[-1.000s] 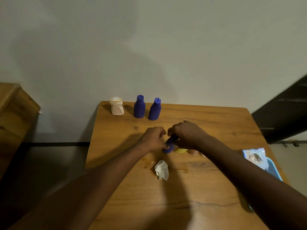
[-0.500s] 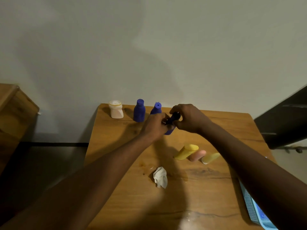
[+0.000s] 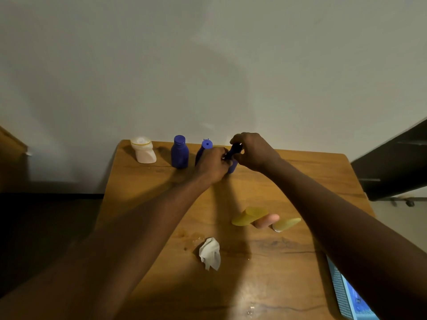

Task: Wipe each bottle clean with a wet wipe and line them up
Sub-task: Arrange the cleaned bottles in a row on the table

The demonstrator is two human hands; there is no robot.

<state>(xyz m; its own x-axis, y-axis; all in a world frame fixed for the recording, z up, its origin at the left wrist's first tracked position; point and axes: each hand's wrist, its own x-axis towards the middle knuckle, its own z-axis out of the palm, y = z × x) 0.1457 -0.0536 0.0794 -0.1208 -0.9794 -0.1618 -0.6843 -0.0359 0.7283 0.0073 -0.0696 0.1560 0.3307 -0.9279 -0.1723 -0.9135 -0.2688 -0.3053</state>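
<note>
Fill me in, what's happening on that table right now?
A person grips a small blue bottle with both hands, the left hand low on it and the right hand at its top. It is at the far edge of the table, just right of three upright bottles: a cream bottle, a tall blue bottle and a blue nozzle bottle. A crumpled wipe lies loose nearer the camera. A yellow bottle, a pink bottle and a second yellow bottle lie on their sides mid-table, not yet lined up.

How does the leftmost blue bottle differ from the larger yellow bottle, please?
The leftmost blue bottle stands upright; the larger yellow bottle lies on its side. The blue one is in the back row; the yellow one mid-table beside a pink bottle. Neither is held.
</note>
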